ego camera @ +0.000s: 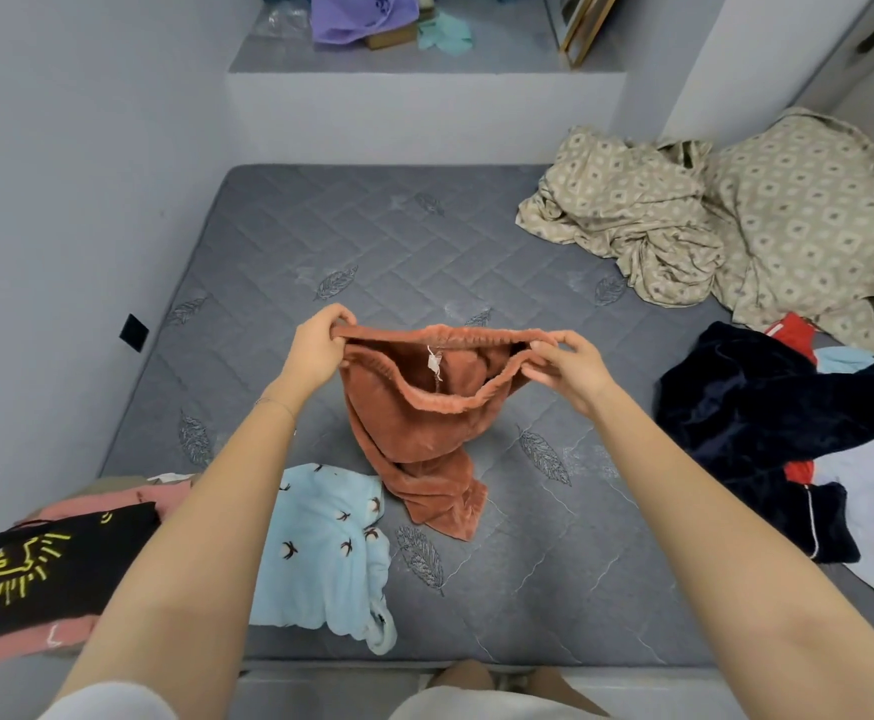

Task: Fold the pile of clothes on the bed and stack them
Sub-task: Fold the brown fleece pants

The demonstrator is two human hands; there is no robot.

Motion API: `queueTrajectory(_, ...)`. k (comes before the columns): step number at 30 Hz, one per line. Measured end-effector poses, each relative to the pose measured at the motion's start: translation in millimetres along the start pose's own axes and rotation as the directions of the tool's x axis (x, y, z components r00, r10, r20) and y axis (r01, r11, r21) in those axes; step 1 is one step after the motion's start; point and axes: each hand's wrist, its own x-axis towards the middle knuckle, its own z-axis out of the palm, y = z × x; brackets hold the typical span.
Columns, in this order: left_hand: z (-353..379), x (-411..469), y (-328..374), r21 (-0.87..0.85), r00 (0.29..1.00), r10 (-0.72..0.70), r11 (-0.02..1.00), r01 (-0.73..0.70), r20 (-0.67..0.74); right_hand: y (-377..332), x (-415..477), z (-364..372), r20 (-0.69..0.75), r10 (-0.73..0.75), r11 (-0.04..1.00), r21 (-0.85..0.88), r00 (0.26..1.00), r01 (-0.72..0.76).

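In the frame's centre, the left hand (315, 350) and right hand (572, 368) each pinch the waistband of the rust fleece trousers (419, 433), so the next move likely needs laying them flat on the bed (372, 236).

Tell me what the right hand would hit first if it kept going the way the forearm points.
Probably nothing soon: beyond the right hand, gripping the orange pants, lies bare mattress, then the far ledge. Depth is unclear.

We see rust-orange fleece pants (414, 407) over a grey quilted mattress (320, 241) stitched with leaf motifs. Nearby lie a pale blue garment (325, 553) dotted with dark birds and a black top (45, 574) with yellow line art. At right sit navy clothes (757, 407) with white piping and beige diamond-patterned bedding (788, 210).
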Motion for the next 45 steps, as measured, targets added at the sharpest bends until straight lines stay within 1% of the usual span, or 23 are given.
queueTrajectory(2, 2, 2, -2, -0.043, 0.997, -0.012, 0.999, 0.009, -0.072, -2, 0, 0, 0.038, -0.025, 1.000, -0.016, 0.999, 0.025)
queueTrajectory(4, 5, 5, -2, -0.167, 0.990, -0.089, 0.984, 0.069, -0.112, -2, 2, 1, 0.058, -0.106, 0.980, -0.161, 0.993, 0.114)
queueTrajectory(6, 6, 8, -2, -0.213, 0.986, -0.123, 0.972, 0.096, -0.114, 0, 4, 4, 0.044, -0.192, 0.919, -0.342, 0.980, 0.196)
queueTrajectory(9, 3, 12, -5, -0.103, 0.998, -0.031, 0.994, 0.025, -0.051, 4, 9, 7, 0.028, -0.312, 0.803, -0.527, 0.950, 0.279)
queueTrajectory(11, 1, 13, -5, 0.027, 0.999, 0.049, 0.998, -0.050, 0.018, 7, 13, 8, 0.045, -0.368, 0.754, -0.570, 0.929, 0.326)
queueTrajectory(13, 2, 13, -7, 0.097, 0.994, 0.072, 0.992, -0.080, 0.086, 8, 17, 9, 0.052, -0.392, 0.733, -0.586, 0.919, 0.346)
queueTrajectory(16, 5, 15, -13, 0.125, 0.992, 0.021, 0.991, -0.037, 0.128, 6, 24, 7, -0.005, -0.359, 0.789, -0.536, 0.933, 0.300)
queueTrajectory(19, 12, 16, -17, 0.333, 0.978, -0.018, 0.941, -0.054, 0.207, 0, 29, 3, 0.027, -0.302, 0.857, -0.430, 0.953, 0.283)
queueTrajectory(21, 20, 14, -19, 0.404, 0.989, 0.023, 0.911, -0.081, 0.147, -5, 32, 3, 0.068, -0.242, 0.902, -0.351, 0.968, 0.250)
queueTrajectory(23, 24, 16, -19, 0.429, 0.991, 0.124, 0.893, -0.135, 0.053, -8, 35, 2, 0.073, -0.188, 0.941, -0.271, 0.979, 0.201)
queueTrajectory(27, 19, 27, -18, 0.405, 0.977, 0.212, 0.892, -0.199, 0.014, -13, 42, -6, -0.043, -0.158, 0.963, -0.227, 0.986, 0.145)
queueTrajectory(28, 17, 29, -17, 0.365, 0.974, 0.227, 0.907, -0.211, -0.002, -14, 43, -8, -0.069, -0.143, 0.972, -0.200, 0.987, 0.127)
queueTrajectory(29, 15, 32, -15, 0.268, 0.974, 0.227, 0.940, -0.213, -0.022, -16, 44, -11, -0.074, -0.117, 0.984, -0.142, 0.990, 0.106)
queueTrajectory(31, 7, 36, -7, -0.079, 0.988, 0.151, 0.985, -0.153, -0.030, -23, 47, -16, -0.030, -0.037, 0.999, 0.023, 0.999, 0.038)
queueTrajectory(32, 5, 39, -2, -0.261, 0.996, 0.085, 0.962, -0.084, -0.008, -29, 49, -18, 0.005, 0.000, 0.994, 0.112, 1.000, -0.001)
queueTrajectory(33, 3, 42, 2, -0.408, 1.000, 0.019, 0.913, -0.010, 0.017, -34, 51, -19, 0.038, 0.025, 0.980, 0.194, 0.999, -0.032)
queueTrajectory(34, 4, 45, 7, -0.505, 0.998, -0.042, 0.861, 0.055, 0.035, -39, 54, -18, 0.063, 0.041, 0.964, 0.258, 0.997, -0.056)
queueTrajectory(36, 11, 50, 17, -0.624, 0.986, -0.152, 0.764, 0.162, 0.070, -47, 58, -11, 0.098, 0.071, 0.935, 0.339, 0.993, -0.100)
queueTrajectory(39, 29, 57, 25, -0.732, 0.929, -0.352, 0.602, 0.319, 0.115, -53, 61, -1, 0.120, 0.146, 0.904, 0.386, 0.982, -0.182)
queueTrajectory(40, 32, 57, 26, -0.729, 0.917, -0.383, 0.595, 0.340, 0.115, -54, 62, 0, 0.121, 0.165, 0.901, 0.386, 0.979, -0.200)
queueTrajectory(42, 32, 54, 23, -0.647, 0.934, -0.344, 0.691, 0.324, 0.100, -50, 65, -2, 0.119, 0.192, 0.899, 0.376, 0.974, -0.223)
queueTrajectory(44, 29, 49, 18, -0.486, 0.979, -0.175, 0.850, 0.203, 0.104, -46, 67, -5, 0.135, 0.207, 0.903, 0.356, 0.969, -0.242)
queueTrajectory(45, 28, 47, 15, -0.379, 0.992, -0.064, 0.920, 0.100, 0.108, -45, 68, -7, 0.146, 0.210, 0.906, 0.342, 0.967, -0.249)
